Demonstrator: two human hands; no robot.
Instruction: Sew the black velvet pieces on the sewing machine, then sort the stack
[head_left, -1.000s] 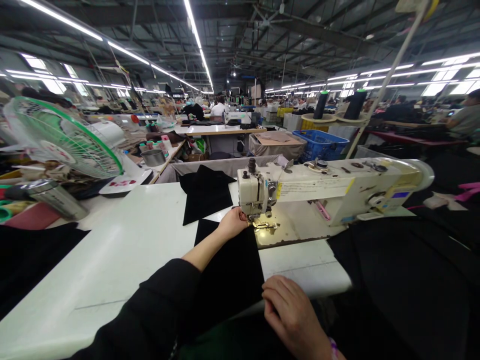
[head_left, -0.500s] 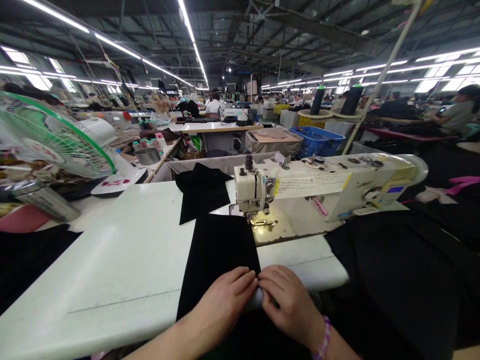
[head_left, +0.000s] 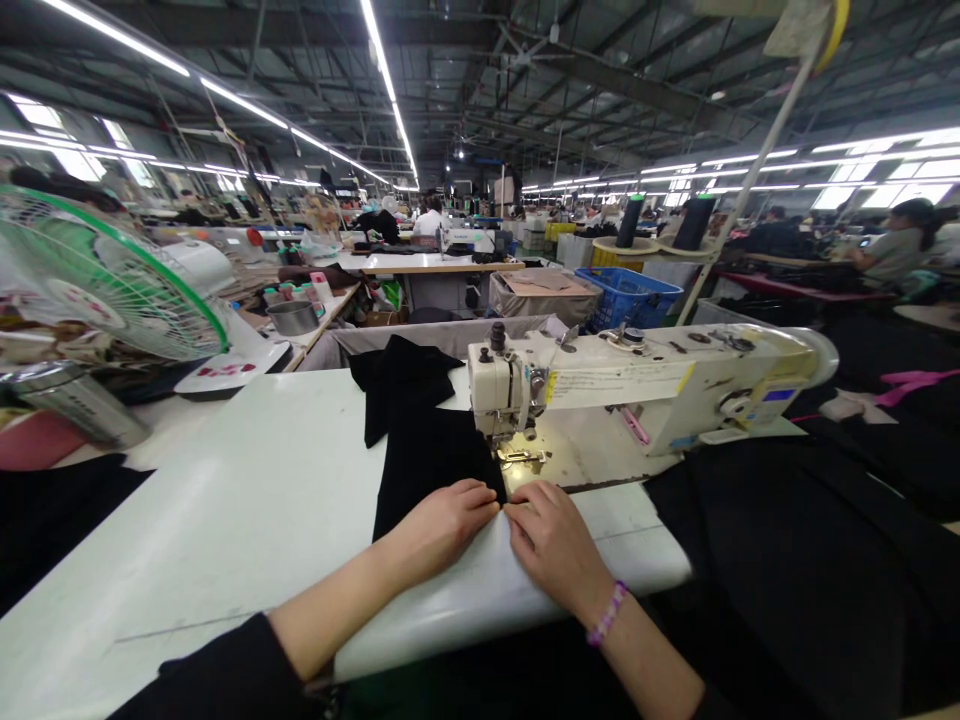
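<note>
A piece of black fabric [head_left: 427,465] lies flat on the white sewing table [head_left: 247,510], its right edge running up to the needle area of a cream sewing machine [head_left: 600,380]. My left hand [head_left: 454,515] rests on the lower part of the fabric, fingertips pinching its near right corner. From the right, my right hand [head_left: 551,535], with a purple and white bead bracelet [head_left: 606,614] on the wrist, pinches that same corner. The fingertips of both hands almost meet. Behind, a second black fabric piece [head_left: 405,380] lies bunched up.
A white fan with a green rim [head_left: 112,280] and a steel flask [head_left: 79,400] stand at the left. Large black cloth [head_left: 780,560] is heaped at the right. Thread cones [head_left: 694,222] and a blue basket [head_left: 626,297] are behind the machine. Co-workers sit farther back.
Both hands have moved forward, away from me, carrying the fabric edge toward the machine. The fabric has slid farther up the table, and its near end no longer hangs over the front edge.
</note>
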